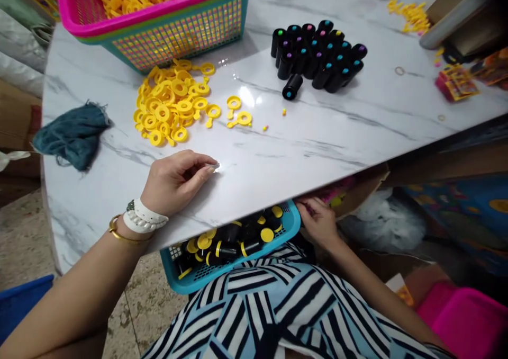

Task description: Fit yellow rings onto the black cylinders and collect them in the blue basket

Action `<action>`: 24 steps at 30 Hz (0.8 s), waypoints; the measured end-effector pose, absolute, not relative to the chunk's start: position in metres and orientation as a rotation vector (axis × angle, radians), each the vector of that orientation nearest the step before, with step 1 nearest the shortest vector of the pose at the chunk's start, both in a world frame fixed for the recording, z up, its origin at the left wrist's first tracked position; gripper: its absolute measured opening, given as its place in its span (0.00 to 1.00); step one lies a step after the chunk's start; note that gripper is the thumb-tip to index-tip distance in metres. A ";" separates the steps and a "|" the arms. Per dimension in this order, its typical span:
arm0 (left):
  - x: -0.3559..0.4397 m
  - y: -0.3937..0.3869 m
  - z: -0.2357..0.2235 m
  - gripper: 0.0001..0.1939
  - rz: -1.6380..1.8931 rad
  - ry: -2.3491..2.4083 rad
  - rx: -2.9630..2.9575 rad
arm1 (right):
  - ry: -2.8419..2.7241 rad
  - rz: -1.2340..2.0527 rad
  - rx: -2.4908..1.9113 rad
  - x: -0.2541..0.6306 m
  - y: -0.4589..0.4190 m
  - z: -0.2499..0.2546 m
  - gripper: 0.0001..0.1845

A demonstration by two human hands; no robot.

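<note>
My left hand [177,181] hovers just over the table's front part, thumb and forefinger pinched on a small shiny clear piece [215,166]. Behind it lies a heap of yellow plastic rings with short handles [170,102]. My right hand [319,222] is below the table edge, at the right end of a blue basket [296,221]. Its fingers are curled together, and what they hold, if anything, is hidden. Inside the basket lie black tubes with yellow caps [230,249]. Farther back stands a cluster of black tubes [317,57] with coloured tips; one tube [292,87] lies tilted in front.
A pink and teal basket [178,33] full of yellow rings stands at the back left. A dark green cloth [73,134] lies at the left. Small yellow pieces [410,15] and a packet [456,82] are at the right. Beside my right hand stands a cardboard box [369,189].
</note>
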State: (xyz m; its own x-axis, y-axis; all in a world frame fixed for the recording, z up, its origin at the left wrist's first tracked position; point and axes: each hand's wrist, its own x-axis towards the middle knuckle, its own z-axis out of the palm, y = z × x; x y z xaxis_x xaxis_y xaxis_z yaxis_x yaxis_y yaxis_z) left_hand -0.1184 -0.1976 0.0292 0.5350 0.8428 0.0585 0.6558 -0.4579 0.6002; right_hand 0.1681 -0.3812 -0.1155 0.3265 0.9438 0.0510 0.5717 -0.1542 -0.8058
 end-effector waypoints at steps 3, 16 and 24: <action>-0.120 -0.198 0.031 0.14 0.490 1.183 2.260 | -1.353 0.654 -1.805 0.168 -0.385 -0.095 0.10; -0.030 -0.159 0.028 0.11 0.389 1.050 2.680 | -1.862 0.132 -1.482 0.196 -0.197 0.011 0.10; 0.006 -0.142 0.018 0.11 0.343 1.045 2.683 | -2.012 0.044 -1.795 0.200 -0.189 0.003 0.04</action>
State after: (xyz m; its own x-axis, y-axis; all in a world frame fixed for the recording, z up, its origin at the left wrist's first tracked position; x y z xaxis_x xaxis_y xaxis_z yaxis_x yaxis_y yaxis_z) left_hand 0.0058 -0.1418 0.0177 0.7165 0.6854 0.1297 0.6287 -0.7151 0.3057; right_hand 0.2003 -0.1890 0.0031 -0.0595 0.9518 0.3008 0.9378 0.1566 -0.3098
